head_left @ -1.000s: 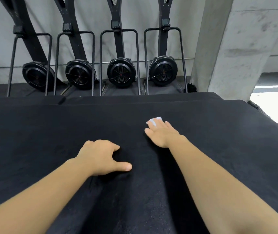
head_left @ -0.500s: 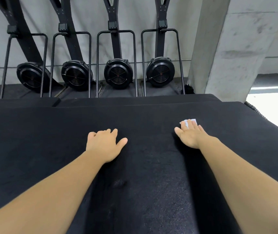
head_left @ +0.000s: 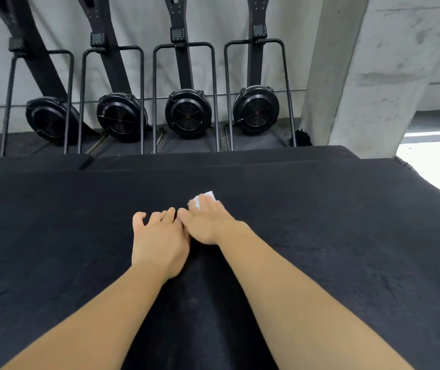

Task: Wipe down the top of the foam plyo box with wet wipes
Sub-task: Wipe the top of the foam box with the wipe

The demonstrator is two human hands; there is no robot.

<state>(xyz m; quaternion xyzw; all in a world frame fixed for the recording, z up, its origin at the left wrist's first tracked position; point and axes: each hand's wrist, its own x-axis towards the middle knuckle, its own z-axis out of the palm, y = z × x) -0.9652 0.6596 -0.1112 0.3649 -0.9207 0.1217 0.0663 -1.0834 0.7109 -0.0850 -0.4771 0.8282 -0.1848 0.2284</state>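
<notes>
From the head view, the foam plyo box (head_left: 333, 249) fills the lower half of the picture. Its top is a broad, flat black surface with a fine matte grain and faint scuffs. The wet wipe (head_left: 205, 196), a small white folded pad, lies on that top near the middle, towards the far edge. The right hand (head_left: 208, 224) lies flat on it, with fingers straight and close together pressing the wipe to the foam, so only the wipe's far corner shows. The left hand (head_left: 158, 240) rests palm down on the bare foam just beside it, its fingers loosely spread and touching the thumb side of the right hand. Both forearms are bare.

Beyond the box's far edge lies another black pad (head_left: 213, 156). Behind it four ski ergometers (head_left: 188, 113) stand against a pale wall (head_left: 138, 25), each with a round slatted fan housing and a thin tubular frame. A rough concrete pillar (head_left: 373, 76) rises at right.
</notes>
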